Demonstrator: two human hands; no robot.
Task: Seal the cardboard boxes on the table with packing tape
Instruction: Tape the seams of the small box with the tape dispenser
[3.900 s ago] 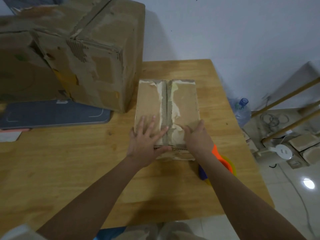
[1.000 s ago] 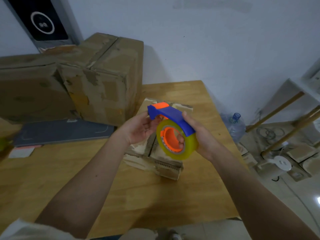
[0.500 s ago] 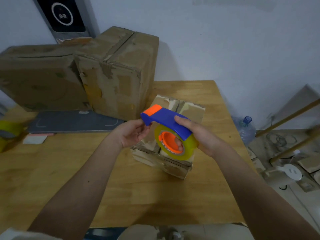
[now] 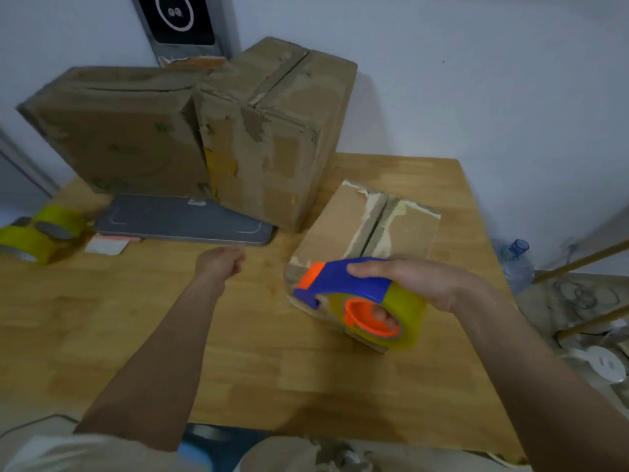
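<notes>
The right hand [image 4: 429, 284] has its grip wrapped over the dispenser [image 4: 350, 291], fingers on the blue guard, thumb side hidden behind the yellow roll, so how firm the hold is underneath, I cannot tell. The dispenser hangs over the near corner of the small box [image 4: 367, 240], at about 4 o'clock on the bench [image 4: 170, 335]; whether it touches the cardboard is unclear. The left hand [image 4: 221, 260] is well apart at 9 o'clock from the box, curled loosely with finger and thumb pinched; any tape between them is too faint to see.

The box sits skewed and nobody is steadying it. Its flaps [image 4: 377, 216] are torn and gapped along the seam. If tape goes down now, I'd expect the box to slide or twist, the strip to run off the seam, or a loose tail to fold onto itself. The big boxes [image 4: 218, 137] at 11 o'clock crowd the far side.
</notes>
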